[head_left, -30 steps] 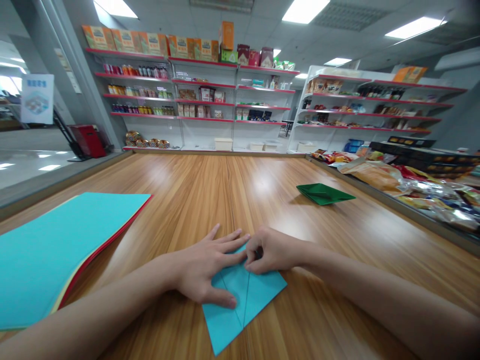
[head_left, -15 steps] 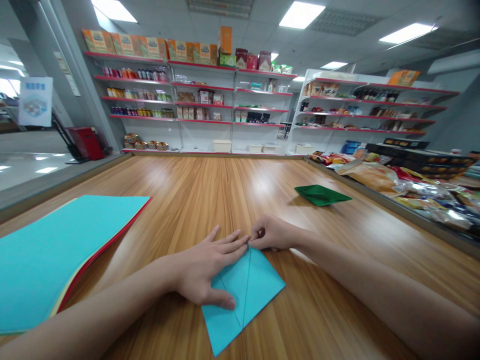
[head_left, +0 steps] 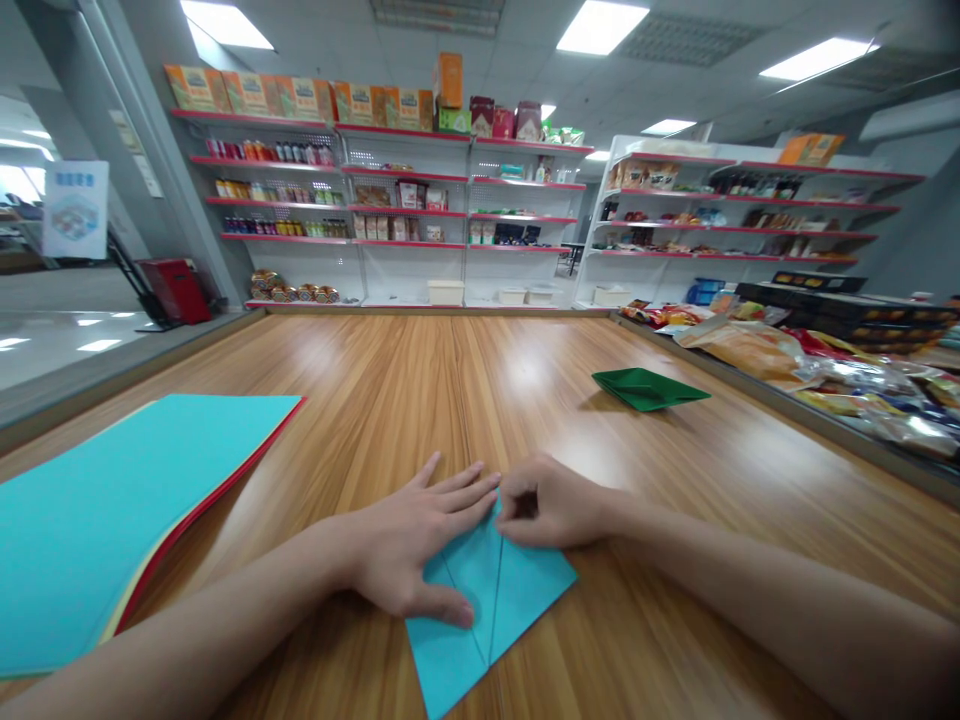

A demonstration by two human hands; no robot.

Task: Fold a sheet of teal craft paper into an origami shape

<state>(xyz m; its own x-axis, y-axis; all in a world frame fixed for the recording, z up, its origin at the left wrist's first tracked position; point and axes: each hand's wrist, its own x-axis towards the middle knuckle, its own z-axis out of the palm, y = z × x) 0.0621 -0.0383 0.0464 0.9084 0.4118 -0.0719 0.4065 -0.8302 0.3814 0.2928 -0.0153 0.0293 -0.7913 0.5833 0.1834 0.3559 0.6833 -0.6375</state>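
Note:
A folded sheet of blue paper [head_left: 480, 600] lies on the wooden table in front of me, with creases running from its far corner toward its near edge. My left hand [head_left: 409, 545] is spread flat over its left side, thumb resting on the paper and the other fingers reaching past the far edge. Curled like a fist, my right hand [head_left: 551, 505] presses on the upper right part of the sheet, beside the central crease. I see nothing inside its bent fingers. The paper's far corner is partly covered by both hands.
On the left lies a stack of coloured sheets [head_left: 142, 500], blue on top with yellow and red edges below. A folded green paper piece [head_left: 651, 390] sits toward the right. Packaged snacks [head_left: 780, 360] pile up beyond the table's right edge [head_left: 750, 405]. Stocked shelves [head_left: 405, 215] stand behind.
My right hand has slid from the far corner toward me, onto the blue paper along the central crease. My left hand stays flat in nearly the same spot.

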